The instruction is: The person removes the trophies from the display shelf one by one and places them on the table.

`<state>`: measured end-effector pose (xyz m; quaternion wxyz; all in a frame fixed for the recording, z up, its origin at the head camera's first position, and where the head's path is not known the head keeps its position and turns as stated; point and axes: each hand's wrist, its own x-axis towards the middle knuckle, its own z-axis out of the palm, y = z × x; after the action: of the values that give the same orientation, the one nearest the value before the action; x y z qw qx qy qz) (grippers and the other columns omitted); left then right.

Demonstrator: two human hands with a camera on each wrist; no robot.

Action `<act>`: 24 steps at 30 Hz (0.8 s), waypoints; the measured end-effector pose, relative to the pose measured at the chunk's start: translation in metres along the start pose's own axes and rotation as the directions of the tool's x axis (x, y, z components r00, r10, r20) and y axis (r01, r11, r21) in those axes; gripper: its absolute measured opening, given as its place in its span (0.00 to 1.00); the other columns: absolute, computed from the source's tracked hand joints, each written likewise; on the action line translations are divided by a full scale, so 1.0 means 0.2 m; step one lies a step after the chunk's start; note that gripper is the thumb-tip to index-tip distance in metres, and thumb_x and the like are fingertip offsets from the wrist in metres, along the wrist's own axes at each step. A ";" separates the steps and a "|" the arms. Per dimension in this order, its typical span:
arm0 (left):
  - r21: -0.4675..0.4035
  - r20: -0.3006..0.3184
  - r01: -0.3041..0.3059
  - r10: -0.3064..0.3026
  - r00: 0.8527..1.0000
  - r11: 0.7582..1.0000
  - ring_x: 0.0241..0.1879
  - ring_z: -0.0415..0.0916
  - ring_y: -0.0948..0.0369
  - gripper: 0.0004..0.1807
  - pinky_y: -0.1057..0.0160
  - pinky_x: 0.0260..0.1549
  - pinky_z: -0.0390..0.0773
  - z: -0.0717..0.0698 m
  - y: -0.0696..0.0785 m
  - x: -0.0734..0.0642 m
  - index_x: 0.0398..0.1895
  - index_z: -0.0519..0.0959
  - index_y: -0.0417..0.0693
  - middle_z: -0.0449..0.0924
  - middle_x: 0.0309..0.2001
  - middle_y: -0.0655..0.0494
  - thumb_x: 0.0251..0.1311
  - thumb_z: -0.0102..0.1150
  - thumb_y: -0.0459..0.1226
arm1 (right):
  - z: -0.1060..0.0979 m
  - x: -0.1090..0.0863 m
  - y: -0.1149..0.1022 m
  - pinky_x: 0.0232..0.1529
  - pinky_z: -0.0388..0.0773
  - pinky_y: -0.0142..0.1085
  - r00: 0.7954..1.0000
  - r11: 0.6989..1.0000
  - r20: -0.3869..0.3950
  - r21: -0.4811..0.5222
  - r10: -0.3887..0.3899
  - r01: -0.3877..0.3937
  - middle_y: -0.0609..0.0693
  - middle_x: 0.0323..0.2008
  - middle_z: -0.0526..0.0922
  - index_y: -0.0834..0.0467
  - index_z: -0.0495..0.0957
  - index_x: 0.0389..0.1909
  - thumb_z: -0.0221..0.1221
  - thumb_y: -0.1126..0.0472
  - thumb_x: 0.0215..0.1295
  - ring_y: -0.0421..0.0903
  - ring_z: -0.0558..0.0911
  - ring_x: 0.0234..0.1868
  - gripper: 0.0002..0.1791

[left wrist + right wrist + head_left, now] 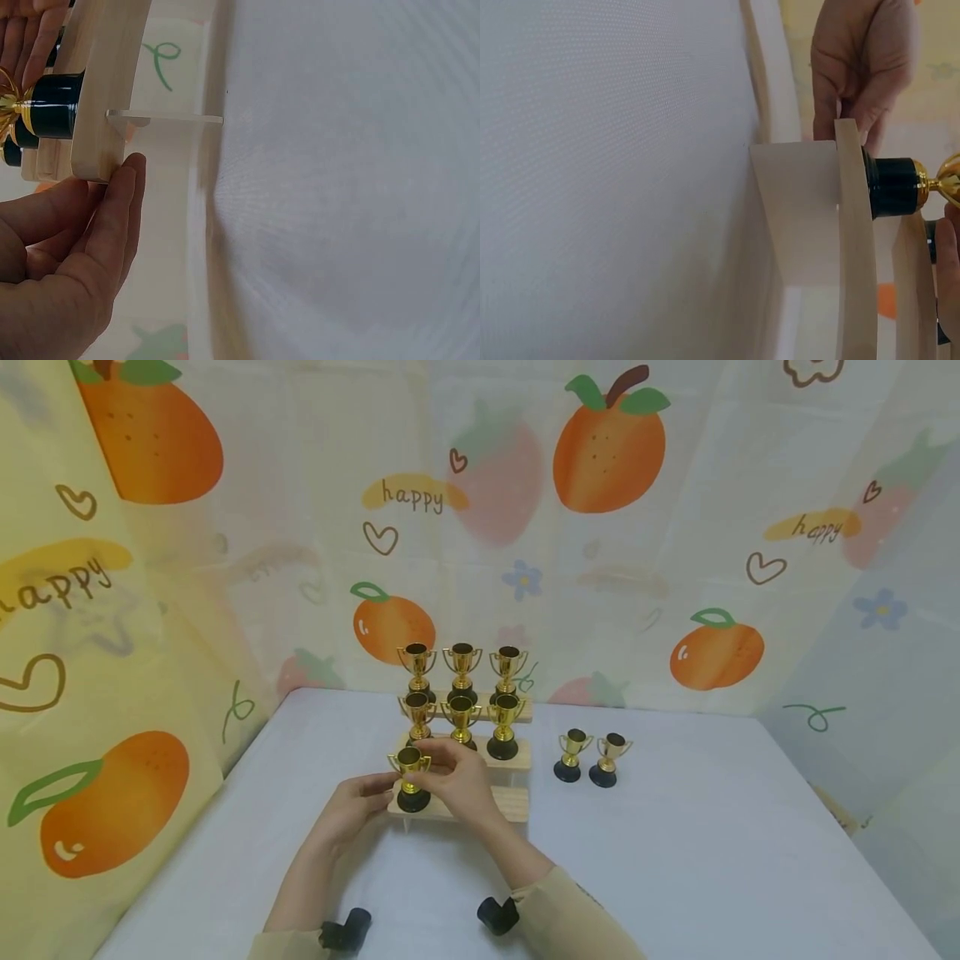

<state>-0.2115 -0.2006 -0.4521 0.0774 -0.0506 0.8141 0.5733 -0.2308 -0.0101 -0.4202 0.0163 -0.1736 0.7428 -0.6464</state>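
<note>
A small gold trophy cup (409,762) with a black base (896,187) stands upright at the left end of the lowest board of a three-step wooden display stand (510,803). My right hand (463,778) reaches across the board and pinches this trophy between thumb and fingers. At the board's left end, my left hand (348,810) grips the wood; the left wrist view shows its fingers (120,202) at the end and underside. Three trophies line the top step (462,662), and three more (505,718) the middle one, partly covered by my right hand.
Two more gold trophies, one (573,752) beside the other (611,756), stand on the white tablecloth (675,860) right of the stand. A clear support (165,117) holds up the lowest board. Fruit-patterned cloth (480,568) hangs behind and at both sides.
</note>
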 end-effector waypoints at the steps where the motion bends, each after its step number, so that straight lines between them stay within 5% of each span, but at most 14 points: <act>1: 0.001 0.001 -0.002 0.002 1.000 1.000 0.67 0.71 0.45 0.22 0.54 0.62 0.79 0.00 0.00 0.00 0.66 0.72 0.37 0.70 0.68 0.36 0.69 0.49 0.31 | 0.00 0.00 0.00 0.53 0.82 0.29 1.000 1.000 0.000 -0.010 -0.001 0.001 0.50 0.54 0.84 0.49 0.82 0.52 0.72 0.57 0.54 0.47 0.83 0.53 0.22; 24: -0.005 0.017 0.008 -0.008 1.000 1.000 0.68 0.69 0.43 0.23 0.53 0.63 0.77 -0.01 -0.01 0.01 0.67 0.71 0.38 0.68 0.70 0.37 0.69 0.48 0.31 | 0.00 -0.01 0.00 0.54 0.82 0.30 1.000 0.999 -0.001 0.044 0.008 -0.008 0.51 0.53 0.83 0.52 0.82 0.51 0.71 0.59 0.56 0.48 0.83 0.53 0.20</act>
<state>-0.2133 -0.2032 -0.4541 0.0867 -0.0492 0.8117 0.5755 -0.2288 -0.0088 -0.4211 0.0222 -0.1699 0.7293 -0.6624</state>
